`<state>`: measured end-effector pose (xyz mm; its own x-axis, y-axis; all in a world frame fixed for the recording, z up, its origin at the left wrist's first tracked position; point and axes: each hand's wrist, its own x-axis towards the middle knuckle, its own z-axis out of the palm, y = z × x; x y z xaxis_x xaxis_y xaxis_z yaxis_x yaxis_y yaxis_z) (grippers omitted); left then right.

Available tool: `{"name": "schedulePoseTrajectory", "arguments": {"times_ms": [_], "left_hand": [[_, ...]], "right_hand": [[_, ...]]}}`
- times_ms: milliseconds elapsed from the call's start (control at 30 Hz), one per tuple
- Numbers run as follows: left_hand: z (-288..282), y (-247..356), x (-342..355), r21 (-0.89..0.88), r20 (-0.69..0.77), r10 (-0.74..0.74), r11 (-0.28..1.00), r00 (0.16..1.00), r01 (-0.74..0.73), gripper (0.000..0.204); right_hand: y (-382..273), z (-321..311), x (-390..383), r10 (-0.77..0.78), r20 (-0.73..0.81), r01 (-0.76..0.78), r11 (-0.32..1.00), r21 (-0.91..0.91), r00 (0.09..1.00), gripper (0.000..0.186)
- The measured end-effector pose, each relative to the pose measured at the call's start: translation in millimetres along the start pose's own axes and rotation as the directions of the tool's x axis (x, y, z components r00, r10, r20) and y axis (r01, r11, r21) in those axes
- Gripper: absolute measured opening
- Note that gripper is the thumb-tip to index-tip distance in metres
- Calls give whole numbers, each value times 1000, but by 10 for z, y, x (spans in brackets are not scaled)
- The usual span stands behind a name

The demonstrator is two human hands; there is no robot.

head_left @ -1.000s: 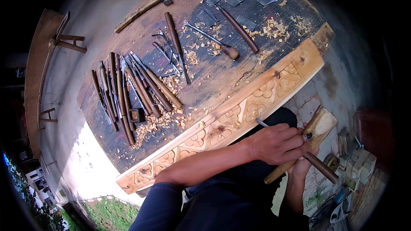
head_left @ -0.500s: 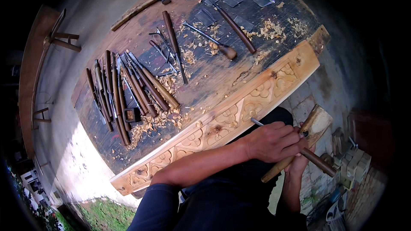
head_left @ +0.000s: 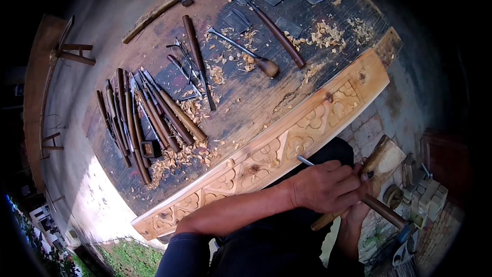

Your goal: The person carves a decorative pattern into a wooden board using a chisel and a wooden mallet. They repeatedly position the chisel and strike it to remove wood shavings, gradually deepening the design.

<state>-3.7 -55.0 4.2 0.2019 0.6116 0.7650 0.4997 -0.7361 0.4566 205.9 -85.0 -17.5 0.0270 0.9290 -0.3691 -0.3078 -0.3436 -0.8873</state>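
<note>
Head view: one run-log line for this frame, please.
left hand: grips chisel | right hand: on mallet | carved plank: along bench edge | spare chisels: on bench

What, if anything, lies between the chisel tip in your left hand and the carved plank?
Nothing visible does. The left hand grips the chisel, whose metal tip points at the near edge of the carved plank over bare dark cloth. The right hand holds a wooden handle, off to the side.

Daylight fell evenly on my dark, scarred wooden workbench, soft and without glare, and the pale carved wooden board looked the brightest thing there. The concrete ground at lower left was nearly washed out by sun. My lap lay in deep shade. The fisheye bent the straight edges, and the rim faded to black and blurred.
</note>
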Motion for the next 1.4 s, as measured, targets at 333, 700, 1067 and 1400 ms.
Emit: {"name": "schedulePoseTrajectory", "arguments": {"times_ms": [333,700,1067,1400], "left_hand": [[-325,-202,25,117,-211,-230,959,950,258,33],[-338,-235,64,34,-427,-343,919,837,394,31],[-350,-261,63,-1,-475,-392,896,788,445,30],[-379,-284,74,-43,-534,-414,884,737,466,31]], "right_hand": [[-218,461,31,-96,-101,86,991,-104,990,44],[-237,491,35,-119,-88,103,981,-167,989,48],[-244,485,36,-106,-37,98,979,-181,994,47],[-237,468,43,-91,-25,87,986,-145,996,47]]}}
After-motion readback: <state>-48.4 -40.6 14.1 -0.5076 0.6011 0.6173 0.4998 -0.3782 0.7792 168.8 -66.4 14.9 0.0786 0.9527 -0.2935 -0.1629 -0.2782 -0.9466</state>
